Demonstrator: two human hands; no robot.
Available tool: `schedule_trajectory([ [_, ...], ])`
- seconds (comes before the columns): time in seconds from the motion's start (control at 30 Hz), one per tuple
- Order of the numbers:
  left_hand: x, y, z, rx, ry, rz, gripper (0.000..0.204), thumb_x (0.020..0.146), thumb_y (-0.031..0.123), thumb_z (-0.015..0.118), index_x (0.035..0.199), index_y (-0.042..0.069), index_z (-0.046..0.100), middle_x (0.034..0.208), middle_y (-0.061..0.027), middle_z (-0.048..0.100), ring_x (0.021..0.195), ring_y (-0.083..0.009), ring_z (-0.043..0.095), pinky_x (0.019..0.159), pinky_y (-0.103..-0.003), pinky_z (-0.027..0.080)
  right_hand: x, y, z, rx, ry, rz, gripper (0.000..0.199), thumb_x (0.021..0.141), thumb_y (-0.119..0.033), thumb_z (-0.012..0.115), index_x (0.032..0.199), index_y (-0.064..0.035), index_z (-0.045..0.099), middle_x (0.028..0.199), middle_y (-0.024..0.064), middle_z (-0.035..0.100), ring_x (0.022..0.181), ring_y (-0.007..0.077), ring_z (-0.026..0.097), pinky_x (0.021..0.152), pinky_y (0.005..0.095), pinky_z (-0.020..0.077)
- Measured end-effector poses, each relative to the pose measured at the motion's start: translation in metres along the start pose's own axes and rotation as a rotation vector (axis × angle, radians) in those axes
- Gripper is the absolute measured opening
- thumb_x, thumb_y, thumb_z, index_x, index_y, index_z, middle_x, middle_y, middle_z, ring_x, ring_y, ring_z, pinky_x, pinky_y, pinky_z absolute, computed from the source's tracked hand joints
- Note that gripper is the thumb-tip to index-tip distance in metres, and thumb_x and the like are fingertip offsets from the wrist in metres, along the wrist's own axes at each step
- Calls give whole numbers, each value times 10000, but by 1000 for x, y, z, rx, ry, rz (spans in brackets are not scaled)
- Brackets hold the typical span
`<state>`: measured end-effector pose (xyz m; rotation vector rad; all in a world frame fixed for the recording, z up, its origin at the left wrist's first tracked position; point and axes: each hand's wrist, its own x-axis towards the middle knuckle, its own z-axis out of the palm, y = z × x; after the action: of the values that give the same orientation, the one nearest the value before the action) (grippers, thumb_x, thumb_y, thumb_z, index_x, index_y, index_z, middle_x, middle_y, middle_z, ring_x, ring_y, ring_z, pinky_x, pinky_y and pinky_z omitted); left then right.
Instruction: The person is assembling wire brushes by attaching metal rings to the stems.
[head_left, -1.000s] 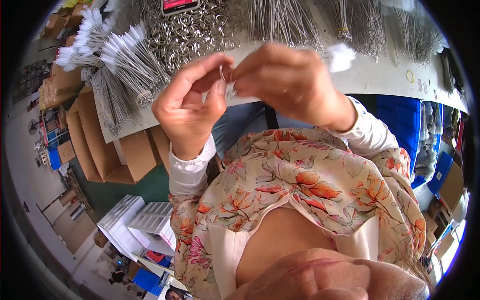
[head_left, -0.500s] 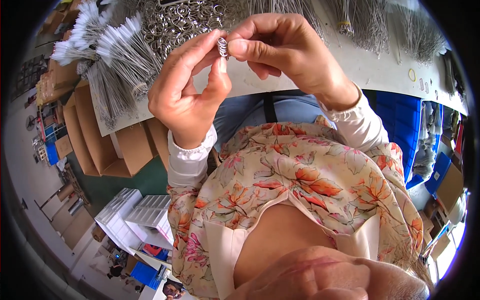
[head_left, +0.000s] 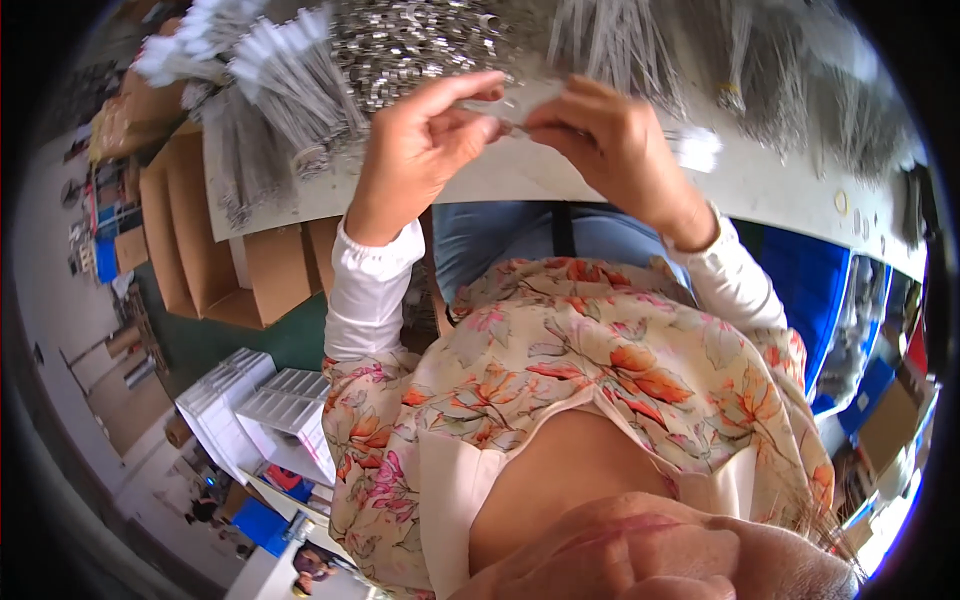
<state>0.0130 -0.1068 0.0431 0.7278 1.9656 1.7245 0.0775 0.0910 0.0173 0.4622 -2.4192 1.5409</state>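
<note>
Open brown cardboard boxes (head_left: 200, 240) are standing in a row on the floor under the left end of the desk (head_left: 760, 185). White plastic crates (head_left: 260, 405) are sitting stacked lower left, with a small blue box (head_left: 255, 522) lying just below them. Blue bins (head_left: 800, 290) are standing under the desk at right, with another brown carton (head_left: 885, 425) sitting near the right edge.
</note>
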Motion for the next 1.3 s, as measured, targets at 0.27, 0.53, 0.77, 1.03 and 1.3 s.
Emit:
schedule_trajectory([
  [0.27, 45, -46, -157, 851, 567, -272, 266, 815, 309, 647, 885, 56, 687, 757, -103, 678, 631, -177, 656, 608, -300, 500, -48, 36, 23, -569, 80, -251, 167, 655, -87, 654, 822, -93, 640, 798, -10, 583, 815, 170, 552, 771, 323, 425],
  [0.53, 64, -70, -152, 1317, 552, -332, 328, 792, 402, 591, 863, 94, 678, 827, -113, 676, 820, -322, 640, 683, -386, 485, -17, 61, -65, -407, 227, -41, 142, 792, -109, 681, 927, -63, 673, 787, 67, 653, 662, 150, 614, 604, 288, 493],
  [0.77, 68, -75, -164, 1026, 721, -285, 351, 806, 350, 518, 917, 26, 597, 902, -211, 644, 878, -400, 604, 752, -458, 468, 72, 105, -103, -307, 139, 507, 270, 855, -276, 619, 887, -12, 666, 651, 25, 600, 564, 69, 540, 520, 216, 438],
  [1.03, 19, 4, -194, 424, 1026, 318, 191, 907, 179, 575, 895, -12, 573, 767, -53, 596, 640, -93, 533, 649, -259, 457, 69, 115, -102, 177, 240, 603, 189, 812, -223, 673, 807, -34, 667, 681, -23, 578, 566, 52, 477, 510, 202, 374],
  [1.3, -45, -110, -363, 1318, 627, -506, 557, 812, 535, 564, 982, 11, 649, 935, -210, 646, 889, -384, 601, 785, -411, 463, 81, 42, -184, 514, 1024, -165, 145, 912, -167, 559, 924, -35, 618, 649, -5, 583, 539, 92, 541, 495, 221, 438],
])
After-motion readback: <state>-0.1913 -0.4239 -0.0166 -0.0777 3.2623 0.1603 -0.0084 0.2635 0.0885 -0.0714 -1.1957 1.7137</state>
